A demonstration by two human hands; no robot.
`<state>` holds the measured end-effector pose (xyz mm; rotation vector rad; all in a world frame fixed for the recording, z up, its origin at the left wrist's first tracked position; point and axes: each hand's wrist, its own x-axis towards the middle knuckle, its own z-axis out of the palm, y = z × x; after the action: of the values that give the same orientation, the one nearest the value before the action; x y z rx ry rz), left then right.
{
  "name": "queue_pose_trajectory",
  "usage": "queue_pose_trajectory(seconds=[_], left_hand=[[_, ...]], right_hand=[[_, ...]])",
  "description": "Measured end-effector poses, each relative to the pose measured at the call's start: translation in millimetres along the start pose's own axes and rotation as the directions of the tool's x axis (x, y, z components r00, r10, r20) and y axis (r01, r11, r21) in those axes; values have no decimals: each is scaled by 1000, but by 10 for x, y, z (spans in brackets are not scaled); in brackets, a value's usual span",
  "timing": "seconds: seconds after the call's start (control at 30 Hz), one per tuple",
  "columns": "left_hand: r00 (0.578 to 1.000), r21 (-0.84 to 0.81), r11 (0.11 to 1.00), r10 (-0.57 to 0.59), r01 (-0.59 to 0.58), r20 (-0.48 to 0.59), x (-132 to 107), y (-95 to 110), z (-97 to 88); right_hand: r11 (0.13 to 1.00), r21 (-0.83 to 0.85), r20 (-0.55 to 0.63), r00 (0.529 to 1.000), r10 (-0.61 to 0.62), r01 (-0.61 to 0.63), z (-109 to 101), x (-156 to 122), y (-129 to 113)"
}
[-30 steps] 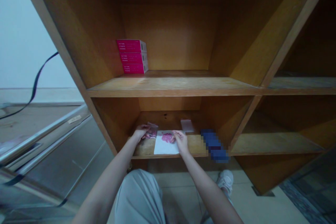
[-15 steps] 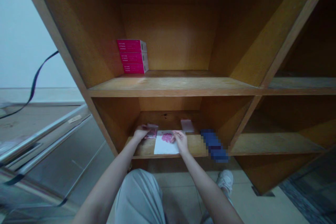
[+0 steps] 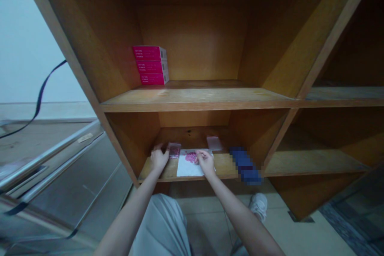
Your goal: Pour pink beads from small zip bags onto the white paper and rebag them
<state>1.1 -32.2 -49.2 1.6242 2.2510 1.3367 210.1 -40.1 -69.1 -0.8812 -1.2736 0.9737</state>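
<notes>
Although both arms reach into its lower bay, the wooden shelf unit (image 3: 195, 105) fills most of the view. Beside it, on the left, runs a steel rail (image 3: 51, 154), crossed by a black cable (image 3: 39, 96).

Upper shelf: three magenta boxes (image 3: 150, 65), stacked flat against the left wall.

Lower shelf, right of centre: one blue object (image 3: 244, 166), pixelated and too blurred to name, near the front edge.

Lower shelf, centre: one white sheet (image 3: 187, 170), lying flat, with a pink dotted patch (image 3: 191, 157) at its far edge. Behind it, toward the back, lies a pale packet (image 3: 214, 143).

Right hand (image 3: 205, 163): fingers bunched down on the sheet, touching or just beside the patch; whether they pinch it cannot be told.

Left hand (image 3: 159, 159): fingers loosely spread, pinching nothing, just beside a clear sleeve (image 3: 174, 150) with dark pink contents, left of the sheet.
</notes>
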Motion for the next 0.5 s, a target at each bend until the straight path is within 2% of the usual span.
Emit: queue_pose_trajectory(seconds=[0.1, 0.17, 0.23, 0.3, 0.37, 0.43, 0.5], left_hand=[[981, -88, 995, 35, -53, -190, -175, 87, 7], [971, -256, 960, 49, -110, -233, -290, 154, 21], [973, -413, 901, 36, -131, -230, -399, 213, 42], [988, -521, 848, 24, -100, -151, -498, 249, 73], [999, -604, 796, 5, -35, -51, -578, 257, 112], [999, -650, 760, 6, 31, 54, -633, 241, 151], [992, -655, 752, 14, 74, 128, -663, 213, 182]], right_hand=[[966, -199, 4, 986, -165, 163, -9, -25, -87], [893, -353, 40, 958, -283, 279, -55, 2, -186], [789, -529, 58, 942, -332, 311, -140, 77, -287], [647, -728, 49, 959, -278, 225, -251, 185, -355], [465, -880, 18, 984, -178, 101, -365, 293, -371], [303, -953, 5, 996, -87, 31, -459, 374, -340], [199, -980, 11, 1000, -22, 15, -522, 421, -286]])
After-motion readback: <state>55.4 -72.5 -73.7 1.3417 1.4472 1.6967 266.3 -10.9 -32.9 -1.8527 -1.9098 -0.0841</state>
